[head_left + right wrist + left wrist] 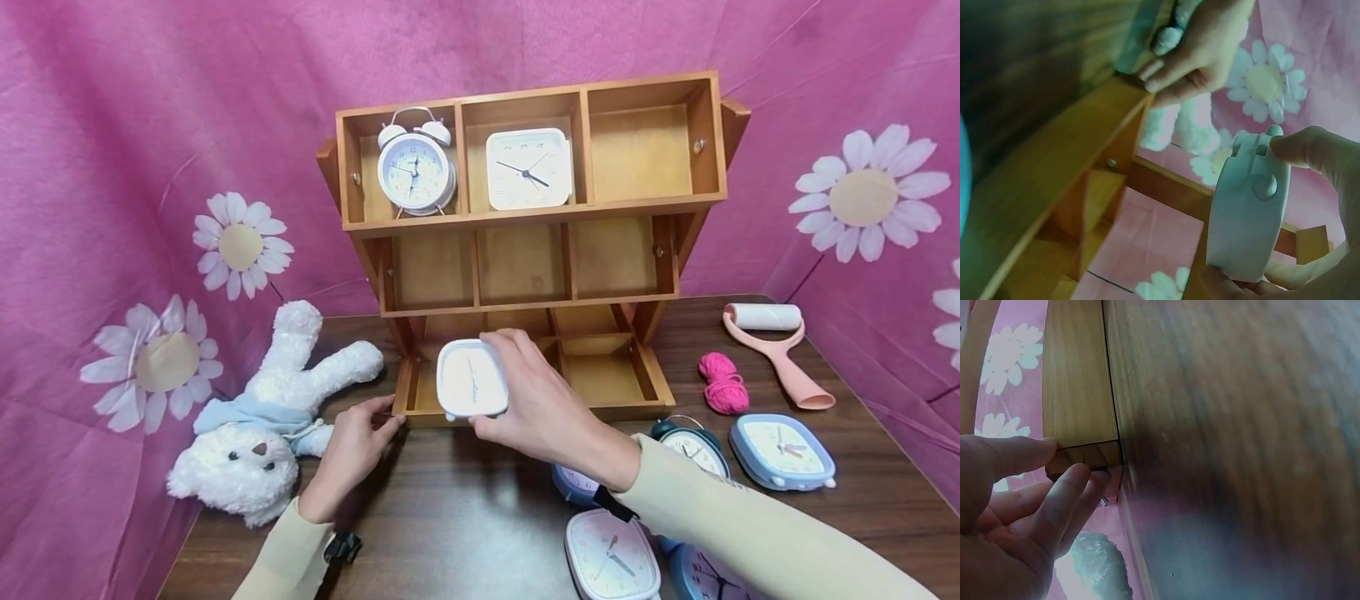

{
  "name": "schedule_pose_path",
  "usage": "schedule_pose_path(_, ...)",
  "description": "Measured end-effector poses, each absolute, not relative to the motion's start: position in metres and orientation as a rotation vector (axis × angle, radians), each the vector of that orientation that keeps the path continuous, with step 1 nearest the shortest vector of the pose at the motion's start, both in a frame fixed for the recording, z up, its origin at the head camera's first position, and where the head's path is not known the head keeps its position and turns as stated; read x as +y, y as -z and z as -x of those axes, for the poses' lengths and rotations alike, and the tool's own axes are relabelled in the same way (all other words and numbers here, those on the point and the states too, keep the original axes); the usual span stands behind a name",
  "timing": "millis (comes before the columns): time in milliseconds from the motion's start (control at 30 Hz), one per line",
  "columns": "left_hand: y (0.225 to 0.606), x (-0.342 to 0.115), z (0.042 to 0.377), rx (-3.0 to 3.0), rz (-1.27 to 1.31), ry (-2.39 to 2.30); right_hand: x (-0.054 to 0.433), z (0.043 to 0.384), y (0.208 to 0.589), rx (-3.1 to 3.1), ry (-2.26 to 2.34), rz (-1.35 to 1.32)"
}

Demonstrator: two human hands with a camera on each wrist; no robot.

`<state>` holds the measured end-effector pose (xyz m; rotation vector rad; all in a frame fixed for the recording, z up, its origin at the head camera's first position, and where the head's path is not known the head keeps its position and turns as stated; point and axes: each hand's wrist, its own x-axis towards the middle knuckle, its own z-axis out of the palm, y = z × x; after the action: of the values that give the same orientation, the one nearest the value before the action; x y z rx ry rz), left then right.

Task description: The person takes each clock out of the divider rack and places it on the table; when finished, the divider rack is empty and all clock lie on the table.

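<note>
Holding a small white rounded-square alarm clock with the right hand, thumb on one edge and fingers at another, up by the left half of the bottom tier of the wooden shelf. Could slip pretty easily, with just an edge grip on what looks like smooth casing. Could also clip the shelf's front lip if moved in too low. Pinching the shelf's front left corner with the left hand too; might jolt everything by shoving there, maybe tipping the twin-bell alarm clock in the top left compartment. Seeing a white square clock in the top middle compartment. Can't see fully into the bottom compartments past the right hand. Might bump the green alarm clock, in front of the shelf's right end, with a low right sleeve. Also spotting a white teddy bear left of the shelf.
</note>
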<state>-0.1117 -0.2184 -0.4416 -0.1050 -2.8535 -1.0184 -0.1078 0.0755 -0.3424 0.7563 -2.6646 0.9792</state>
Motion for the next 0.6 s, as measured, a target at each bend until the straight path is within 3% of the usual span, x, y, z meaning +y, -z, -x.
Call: schedule_pose_path(600, 0.442, -0.219, 0.111, -2.849, 0.108, 1.047, 0.093, 0.084, 0.396, -2.873, -0.94, -0.828)
